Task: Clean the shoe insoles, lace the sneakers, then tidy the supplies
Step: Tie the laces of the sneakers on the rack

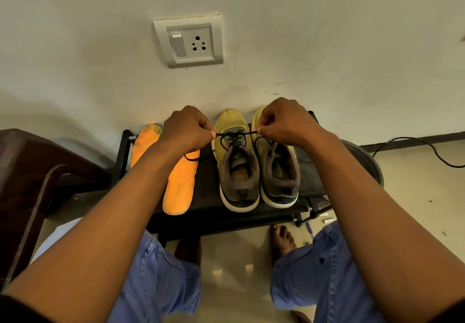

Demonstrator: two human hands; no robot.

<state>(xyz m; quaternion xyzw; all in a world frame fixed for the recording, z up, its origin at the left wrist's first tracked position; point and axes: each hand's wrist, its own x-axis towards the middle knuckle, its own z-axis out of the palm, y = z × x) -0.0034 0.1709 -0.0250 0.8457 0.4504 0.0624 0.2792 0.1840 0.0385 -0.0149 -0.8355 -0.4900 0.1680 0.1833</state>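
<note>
- the left hand (187,131) and right hand (284,121) hang over the toe end of the left sneaker (235,161), each with thumb and forefinger pinched on one end of the black shoelace (232,136).
- the lace runs taut from side to side between the two pinches, crosswise to the shoe's long axis, which points from the heel nearest the person to the toe by the wall.
- the lace crosses the upper just below and between the fingertips; both hands sit about equally close, one on each side of the eyelet rows.
- a slack loop of lace trails from under the left hand over the orange insole (180,179).
- the right sneaker (278,164) stands touching the first, parallel, on the dark shoe rack (208,212); a second insole (146,144) lies at the far left.
- judgement: lacing of the left sneaker is in hand; the next pull or threading runs along the shoe toward the heel.
</note>
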